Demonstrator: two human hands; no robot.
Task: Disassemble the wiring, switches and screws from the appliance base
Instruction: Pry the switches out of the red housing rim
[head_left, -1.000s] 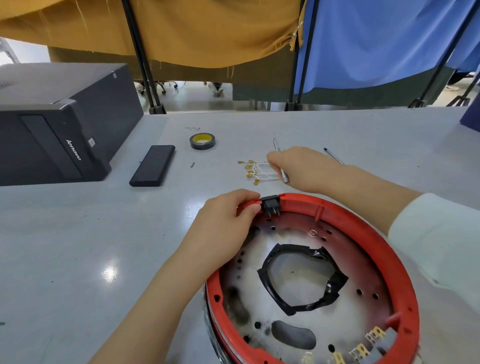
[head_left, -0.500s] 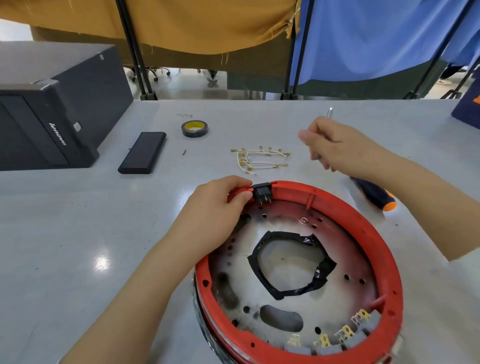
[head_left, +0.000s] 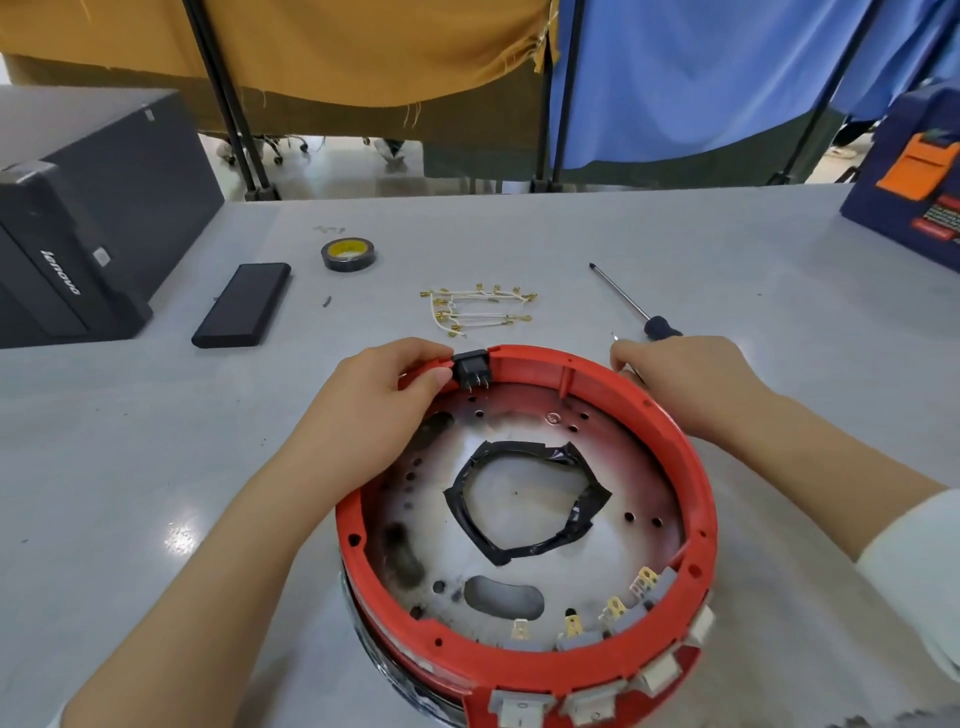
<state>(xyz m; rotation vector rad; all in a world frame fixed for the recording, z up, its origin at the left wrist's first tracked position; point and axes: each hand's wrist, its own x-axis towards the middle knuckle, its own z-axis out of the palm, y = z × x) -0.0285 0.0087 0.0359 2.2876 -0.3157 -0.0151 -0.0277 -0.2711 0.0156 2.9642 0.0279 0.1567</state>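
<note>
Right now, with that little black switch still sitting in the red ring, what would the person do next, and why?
Probably push the black switch out of its notch in the red rim. The left hand already pinches the rim beside it, no wires hang on its bare prongs, and the right hand rests at the rim.

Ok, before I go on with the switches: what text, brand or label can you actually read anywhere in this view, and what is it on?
"lenovo": white lettering, running sideways, on the front of the black desktop computer case at the left.
Small grey sticker beside that lettering: too small to read.
Dark blue box with orange panel at the right edge: red labels with print, blurred, unreadable.
Roll of black tape with yellow core: no legible text.
</note>
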